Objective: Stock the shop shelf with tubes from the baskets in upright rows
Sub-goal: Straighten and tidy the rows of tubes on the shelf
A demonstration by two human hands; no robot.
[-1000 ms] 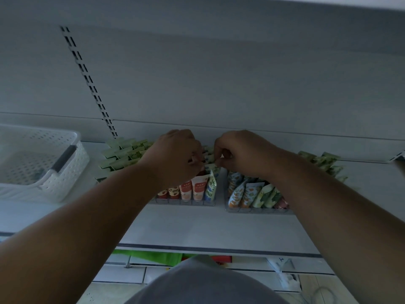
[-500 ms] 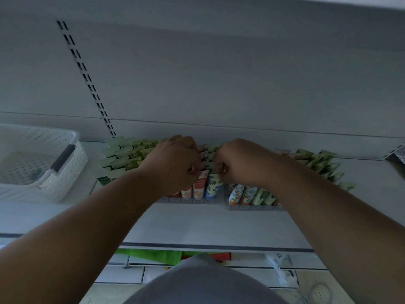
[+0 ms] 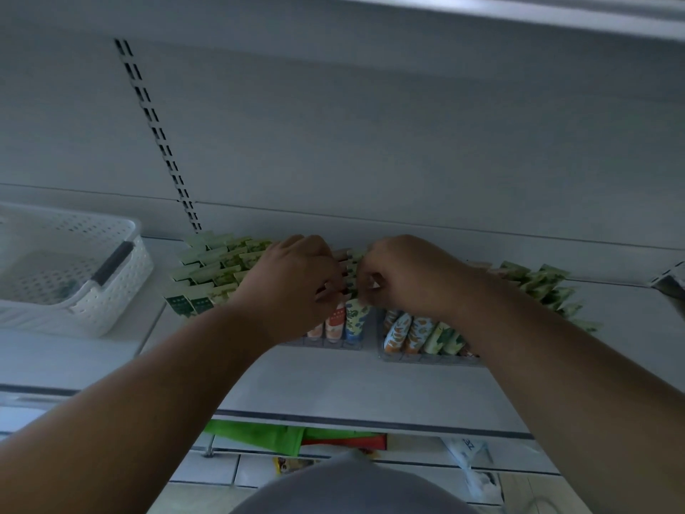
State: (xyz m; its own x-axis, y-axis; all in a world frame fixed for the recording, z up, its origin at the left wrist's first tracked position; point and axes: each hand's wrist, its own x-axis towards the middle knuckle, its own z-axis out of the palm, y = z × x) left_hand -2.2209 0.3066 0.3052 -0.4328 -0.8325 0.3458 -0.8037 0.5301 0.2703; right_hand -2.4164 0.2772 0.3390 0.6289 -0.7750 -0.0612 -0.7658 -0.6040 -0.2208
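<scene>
Upright rows of tubes stand on the white shelf (image 3: 333, 387): green tubes (image 3: 211, 268) at the left, red and blue flowered tubes (image 3: 344, 320) in a clear tray in the middle, orange and green tubes (image 3: 419, 333) in a second tray, more green tubes (image 3: 537, 287) at the right. My left hand (image 3: 293, 287) and my right hand (image 3: 404, 276) meet over the middle row, fingers curled and pinching the crimped tops of tubes there. Which tube each hand holds is hidden by the fingers.
A white perforated basket (image 3: 111, 291) with a dark handle sits at the shelf's left end. The shelf's back panel with a slotted rail (image 3: 159, 139) rises behind the rows. Below the shelf edge lie green and red packets (image 3: 281, 435).
Both hands have crept slightly toward the back of the middle row and stay close together. The view has tilted a little; the tubes hold their rows.
</scene>
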